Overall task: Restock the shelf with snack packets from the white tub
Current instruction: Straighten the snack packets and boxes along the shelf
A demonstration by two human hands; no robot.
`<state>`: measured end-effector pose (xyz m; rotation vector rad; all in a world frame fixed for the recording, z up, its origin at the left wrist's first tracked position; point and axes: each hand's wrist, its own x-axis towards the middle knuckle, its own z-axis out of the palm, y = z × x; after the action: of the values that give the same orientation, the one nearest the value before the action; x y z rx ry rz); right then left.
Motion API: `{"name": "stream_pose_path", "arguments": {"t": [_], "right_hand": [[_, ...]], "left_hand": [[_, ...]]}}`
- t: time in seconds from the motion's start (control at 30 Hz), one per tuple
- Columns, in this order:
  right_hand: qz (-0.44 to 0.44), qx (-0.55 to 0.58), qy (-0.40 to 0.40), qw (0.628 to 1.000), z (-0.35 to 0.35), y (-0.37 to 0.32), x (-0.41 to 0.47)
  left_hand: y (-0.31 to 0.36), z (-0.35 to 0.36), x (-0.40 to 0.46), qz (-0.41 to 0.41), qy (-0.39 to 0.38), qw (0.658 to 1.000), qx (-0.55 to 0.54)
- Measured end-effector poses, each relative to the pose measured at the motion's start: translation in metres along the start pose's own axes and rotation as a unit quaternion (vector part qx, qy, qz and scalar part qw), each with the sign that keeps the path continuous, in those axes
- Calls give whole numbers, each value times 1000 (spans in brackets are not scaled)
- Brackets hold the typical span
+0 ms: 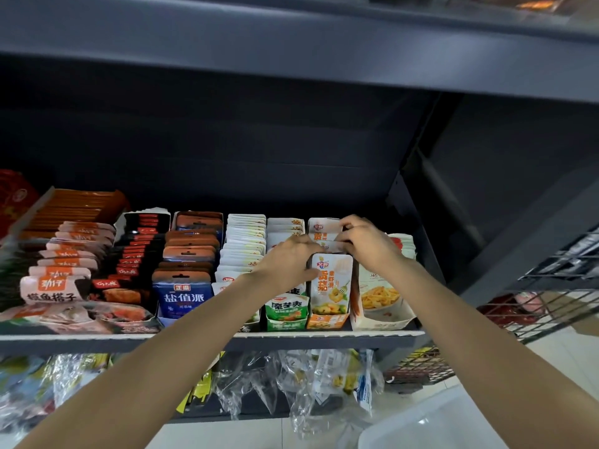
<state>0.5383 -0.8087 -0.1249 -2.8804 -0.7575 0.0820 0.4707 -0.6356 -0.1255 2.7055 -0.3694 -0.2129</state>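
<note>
Up on the shelf (207, 343), both hands at the orange snack row (329, 286). Left hand (288, 260) curled against the front packet's left edge, thumb on its face. Right hand (363, 243) just behind, fingers pinching packet tops. White tub (431, 422) well below the shelf, at lower right.

Both arms outstretched — left grip (287, 260) and right grip (364, 243) curled, pinching.
</note>
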Motion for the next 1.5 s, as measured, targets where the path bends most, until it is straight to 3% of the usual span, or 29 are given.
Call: {"name": "stream_pose_path", "arguments": {"t": [0.23,0.47,0.63,0.7,0.8,0.97,1.07,1.17,1.3,1.5], "right_hand": [[-20,56,-32,998,1,1,18],[-20,67,49,996,3,0,9],[34,146,-6,989,-1,-3,14],[16,93,26,995,0,-3,17],[-20,76,135,988,3,-4,15],[6,68,2,998,3,-1,12],[14,114,64,991,-1,0,6],[0,84,115,990,-5,2,-5],[-43,60,46,996,-3,0,-11],[-8,35,-41,999,-2,-11,-2]], "left_hand": [[-4,3,4,-17,3,1000,6],[-5,4,5,-21,15,1000,-16],[-7,4,6,-15,21,999,-26],[-7,5,6,-16,21,999,-27],[-7,5,6,-19,22,999,-25],[-6,5,6,-13,24,999,-22],[-6,4,3,8,31,999,-6],[-7,4,1,53,59,996,46],[-5,3,-4,61,42,996,55],[-5,5,-12,64,37,995,71]]}}
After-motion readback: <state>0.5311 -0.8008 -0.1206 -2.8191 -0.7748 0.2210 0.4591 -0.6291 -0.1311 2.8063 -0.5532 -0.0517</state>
